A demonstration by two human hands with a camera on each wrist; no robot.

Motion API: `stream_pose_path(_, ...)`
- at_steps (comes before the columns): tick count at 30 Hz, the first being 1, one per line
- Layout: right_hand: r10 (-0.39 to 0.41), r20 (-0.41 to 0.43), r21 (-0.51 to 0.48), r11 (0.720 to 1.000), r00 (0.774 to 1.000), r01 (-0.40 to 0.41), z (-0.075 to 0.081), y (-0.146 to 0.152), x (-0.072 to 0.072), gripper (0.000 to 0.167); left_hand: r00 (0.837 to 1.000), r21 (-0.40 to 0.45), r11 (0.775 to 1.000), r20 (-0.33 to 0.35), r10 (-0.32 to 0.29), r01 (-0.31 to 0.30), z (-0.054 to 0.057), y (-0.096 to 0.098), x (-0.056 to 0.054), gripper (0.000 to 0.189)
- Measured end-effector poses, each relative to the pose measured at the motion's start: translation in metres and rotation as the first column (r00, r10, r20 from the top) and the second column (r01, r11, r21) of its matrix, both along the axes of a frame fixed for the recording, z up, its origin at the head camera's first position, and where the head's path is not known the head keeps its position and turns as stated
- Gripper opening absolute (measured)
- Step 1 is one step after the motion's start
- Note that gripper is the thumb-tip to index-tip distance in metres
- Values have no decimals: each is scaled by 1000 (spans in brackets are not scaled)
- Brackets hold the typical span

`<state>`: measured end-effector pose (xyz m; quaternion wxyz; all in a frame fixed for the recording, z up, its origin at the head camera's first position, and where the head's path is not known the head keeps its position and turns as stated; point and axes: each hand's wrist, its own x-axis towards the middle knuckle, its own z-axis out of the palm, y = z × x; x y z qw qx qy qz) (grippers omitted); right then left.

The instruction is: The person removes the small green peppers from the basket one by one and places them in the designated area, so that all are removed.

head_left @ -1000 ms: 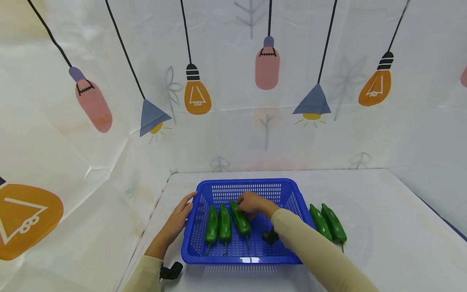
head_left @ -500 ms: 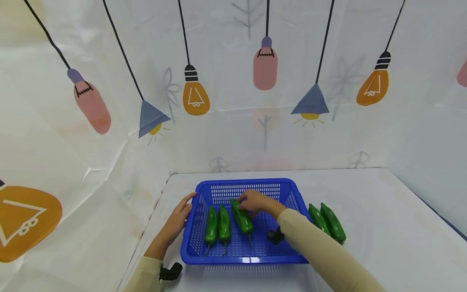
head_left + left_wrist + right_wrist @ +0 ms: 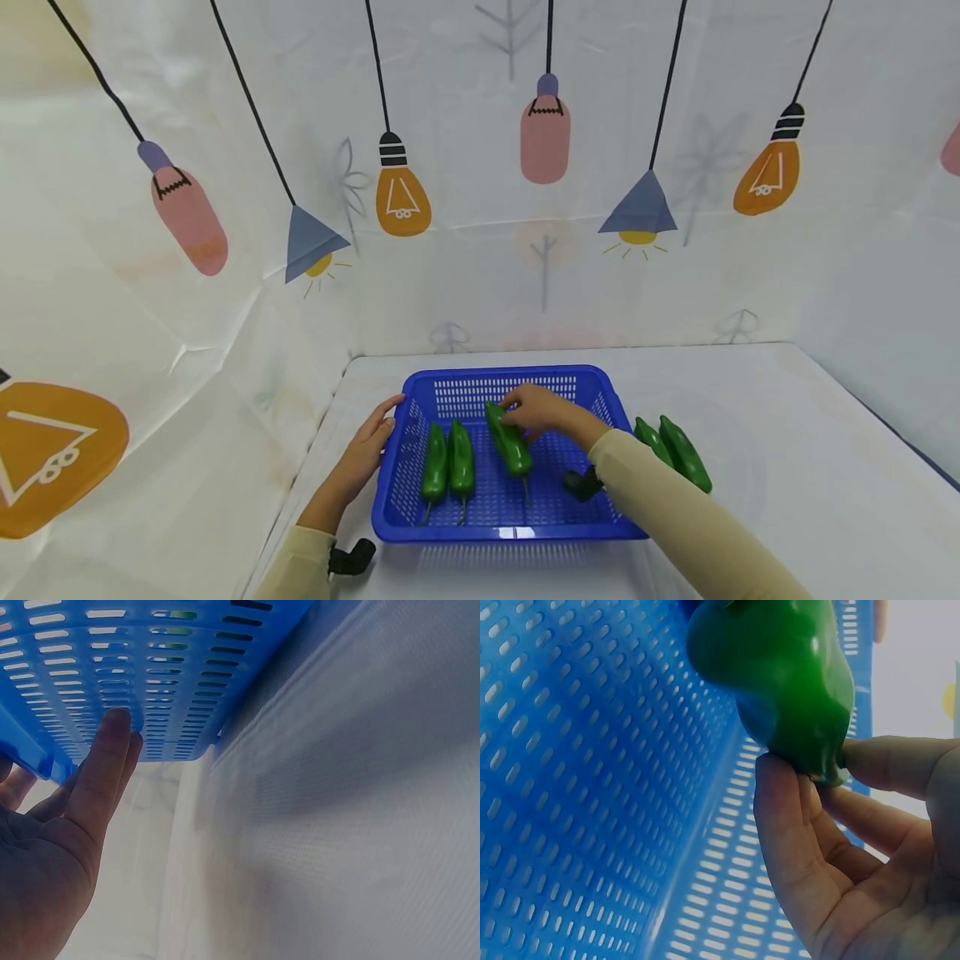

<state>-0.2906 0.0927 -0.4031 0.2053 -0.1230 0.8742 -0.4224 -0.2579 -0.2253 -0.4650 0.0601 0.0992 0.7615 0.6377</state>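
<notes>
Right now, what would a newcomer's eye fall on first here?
Probably the bright blue basket on the white table, two green peppers side by side in its left part. Over its floor, the right hand pinches another pepper. Behind the table, colourful lamp pictures stand out on the white backdrop.
</notes>
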Motion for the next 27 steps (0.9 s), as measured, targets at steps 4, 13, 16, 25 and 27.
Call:
stream_pose_path(4,-1,0,-27,1000,1000,1,4,3,3,32,1000,1,1000,4,-3,3,-1,0,0,44)
stream_pose_path(13,-11,7,-51,999,1000,11,11,11,2,34,1000,-1,1000,3,-15,15,-1,-1,-2,44)
stream_pose_path(16,-8,6,-60,998,1000,8,13,15,3,34,1000,3,1000,10,-15,15,0,-2,-2,43)
stream_pose_path(25,-20,11,-87,996,1000,21,14,32,5,36,1000,2,1000,12,-1,1,1,0,-2,44)
stream_pose_path(27,-20,8,-87,996,1000,20,15,36,6,37,1000,-4,1000,11,4,-4,0,1,-2,44)
